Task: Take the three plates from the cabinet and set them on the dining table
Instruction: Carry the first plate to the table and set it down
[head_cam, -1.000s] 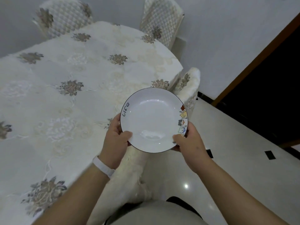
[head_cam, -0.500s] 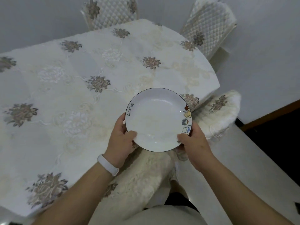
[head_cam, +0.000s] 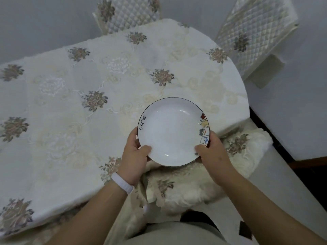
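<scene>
A white plate with a dark rim, the word "life" on its left side and small cartoon figures on its right, is held level in the air by both hands. My left hand grips its lower left rim, thumb on top. My right hand grips the lower right rim the same way. The plate hovers over the near right corner of the dining table, which wears a cream cloth with embroidered flowers. I cannot tell whether more plates lie stacked beneath it. No cabinet shows.
A chair with a furry white seat cushion stands right under the plate, between me and the table. Two quilted chair backs stand at the far side. White walls close in behind, and dark flooring lies at the right.
I have come closer to the table; the plate, held the same way in both hands, now hangs over the table's near right corner instead of beside it.
</scene>
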Tool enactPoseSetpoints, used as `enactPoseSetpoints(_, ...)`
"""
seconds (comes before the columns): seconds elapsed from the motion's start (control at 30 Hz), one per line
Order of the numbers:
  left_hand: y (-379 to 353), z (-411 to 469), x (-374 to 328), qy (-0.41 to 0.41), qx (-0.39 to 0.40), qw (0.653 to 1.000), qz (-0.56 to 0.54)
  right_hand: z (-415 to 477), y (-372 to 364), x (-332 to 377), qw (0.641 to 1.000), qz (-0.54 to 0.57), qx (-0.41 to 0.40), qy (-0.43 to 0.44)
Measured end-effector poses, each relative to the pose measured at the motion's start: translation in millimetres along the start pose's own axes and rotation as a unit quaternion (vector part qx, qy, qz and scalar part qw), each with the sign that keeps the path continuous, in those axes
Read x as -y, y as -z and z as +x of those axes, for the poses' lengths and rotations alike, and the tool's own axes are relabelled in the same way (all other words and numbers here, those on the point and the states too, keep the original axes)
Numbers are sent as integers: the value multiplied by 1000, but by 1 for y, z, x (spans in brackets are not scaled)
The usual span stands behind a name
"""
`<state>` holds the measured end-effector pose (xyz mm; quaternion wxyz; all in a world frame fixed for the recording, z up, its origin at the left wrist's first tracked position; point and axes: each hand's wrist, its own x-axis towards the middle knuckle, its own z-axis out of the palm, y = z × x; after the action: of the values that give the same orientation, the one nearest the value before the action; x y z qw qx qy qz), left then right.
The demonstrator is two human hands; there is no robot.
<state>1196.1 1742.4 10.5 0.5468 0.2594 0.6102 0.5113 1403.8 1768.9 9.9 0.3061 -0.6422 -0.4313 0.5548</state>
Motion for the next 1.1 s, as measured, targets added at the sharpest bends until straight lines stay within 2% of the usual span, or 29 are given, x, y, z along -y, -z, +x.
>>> enactPoseSetpoints(0.3,-69,27,-19,-1,-46,999,6,66,50,14,1000,1,26,6)
enactPoseSetpoints(0.6,-73,71,-7,33,-60,997,32,109,51,12,998,-56,26,-11)
enactPoseSetpoints(1.1,-68,154,48,79,-36,983,164,188,25,-25,981,-185,14,-59)
